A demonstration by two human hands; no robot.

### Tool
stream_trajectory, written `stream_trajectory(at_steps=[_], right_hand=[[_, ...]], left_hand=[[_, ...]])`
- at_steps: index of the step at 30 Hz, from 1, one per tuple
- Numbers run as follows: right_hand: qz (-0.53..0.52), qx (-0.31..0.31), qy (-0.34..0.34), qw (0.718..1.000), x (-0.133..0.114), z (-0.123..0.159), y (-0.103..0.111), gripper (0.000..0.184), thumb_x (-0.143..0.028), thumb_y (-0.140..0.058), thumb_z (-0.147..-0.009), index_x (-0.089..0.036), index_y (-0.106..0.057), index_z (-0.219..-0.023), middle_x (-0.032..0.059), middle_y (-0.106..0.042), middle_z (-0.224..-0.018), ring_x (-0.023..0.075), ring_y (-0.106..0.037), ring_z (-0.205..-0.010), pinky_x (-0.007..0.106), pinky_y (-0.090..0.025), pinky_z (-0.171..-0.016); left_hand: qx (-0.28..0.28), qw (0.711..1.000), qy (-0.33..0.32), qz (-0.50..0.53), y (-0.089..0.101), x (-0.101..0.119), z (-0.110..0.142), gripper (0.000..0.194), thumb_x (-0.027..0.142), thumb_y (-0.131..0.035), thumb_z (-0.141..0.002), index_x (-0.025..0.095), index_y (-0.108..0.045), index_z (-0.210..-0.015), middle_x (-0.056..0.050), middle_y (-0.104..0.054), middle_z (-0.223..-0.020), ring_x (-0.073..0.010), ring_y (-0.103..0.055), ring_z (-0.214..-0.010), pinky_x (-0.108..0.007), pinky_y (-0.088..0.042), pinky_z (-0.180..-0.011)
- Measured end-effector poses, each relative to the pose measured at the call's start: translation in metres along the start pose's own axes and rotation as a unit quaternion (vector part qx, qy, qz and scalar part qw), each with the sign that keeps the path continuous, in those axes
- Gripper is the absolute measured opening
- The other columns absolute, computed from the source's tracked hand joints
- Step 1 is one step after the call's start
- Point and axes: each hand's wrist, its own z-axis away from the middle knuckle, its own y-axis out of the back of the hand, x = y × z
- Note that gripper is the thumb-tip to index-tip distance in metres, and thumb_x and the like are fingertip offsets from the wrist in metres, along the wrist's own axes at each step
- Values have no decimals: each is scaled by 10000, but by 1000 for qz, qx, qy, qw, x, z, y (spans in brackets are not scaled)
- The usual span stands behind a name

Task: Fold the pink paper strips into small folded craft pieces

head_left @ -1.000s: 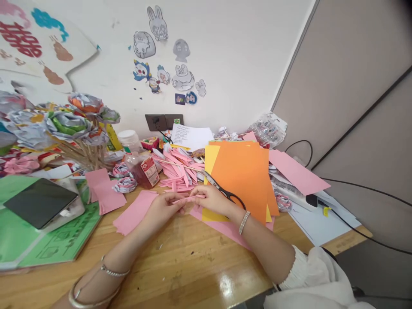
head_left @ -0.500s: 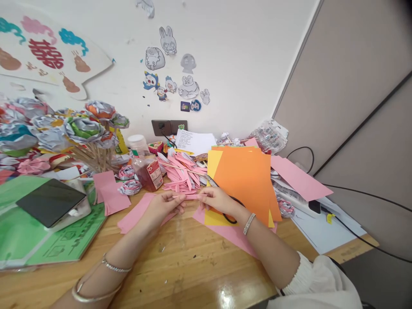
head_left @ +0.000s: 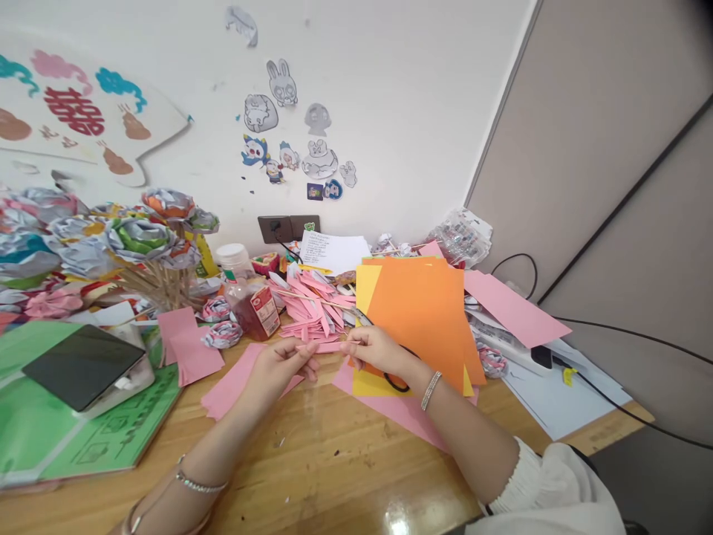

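Between my two hands stretches a narrow folded strip of pink paper (head_left: pixel 330 347), held just above the wooden table (head_left: pixel 323 461). My left hand (head_left: pixel 287 362) pinches its left end, and my right hand (head_left: pixel 372 349) pinches the right end. Right behind the strip lies a heap of folded pink paper pieces (head_left: pixel 312 301) with thin sticks among them. Flat pink sheets (head_left: pixel 231 383) lie under and beside my left hand. Below my right forearm are orange sheets (head_left: pixel 426 312) on yellow paper, and a pair of scissors (head_left: pixel 396 383) is partly hidden by that hand.
A bunch of paper flowers (head_left: pixel 142 238) stands at the left, behind a tablet (head_left: pixel 83 365) lying on a green packet (head_left: pixel 128 438). A bottle of reddish liquid (head_left: pixel 253 308) stands behind my left hand. At the right are a power strip (head_left: pixel 515 345), cables and white sheets (head_left: pixel 562 401).
The view has shifted slightly, so the scene sits a little lower and further left. Both hands keep their pinch on the pink strip, with barely any other movement.
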Motion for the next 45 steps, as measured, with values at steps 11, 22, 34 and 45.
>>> stream_trajectory(at_steps=[11, 22, 34, 45], right_hand=[[-92, -100, -12, 991, 10, -1, 3, 372, -485, -469, -790, -126, -545, -733, 18, -601, -626, 82, -515, -508, 215, -405, -521], [-82, -30, -2, 996, -4, 2, 11, 392, -506, -504, -754, -143, -497, -607, -17, -551, -551, 76, -480, -477, 215, -383, -511], [-145, 87, 34, 985, 2, -1, -8, 347, -459, -591, -712, -159, -458, -599, -45, -494, -483, 77, -442, -446, 208, -358, -492], [-48, -29, 25, 998, -7, 6, -22, 339, -426, -516, -782, -165, -435, -581, -45, -427, -524, 74, -390, -477, 199, -303, -473]], left_hand=[[-49, 993, -60, -88, 9, -1, -2, 341, 390, -522, -747, 148, -563, -510, 3, -577, -452, -121, -517, -436, -226, -393, -481], [-108, 988, -29, -107, 15, -11, -1, 434, 493, -456, -745, 159, -530, -478, 37, -465, -407, -84, -387, -357, -215, -317, -431], [-55, 997, -48, 3, 3, -16, -4, 490, 621, -487, -657, 176, -463, -453, 56, -416, -347, -87, -389, -328, -215, -302, -399], [-80, 996, 24, 19, -9, -26, 5, 562, 645, -361, -719, 177, -466, -425, 57, -344, -323, -88, -339, -323, -222, -261, -387]])
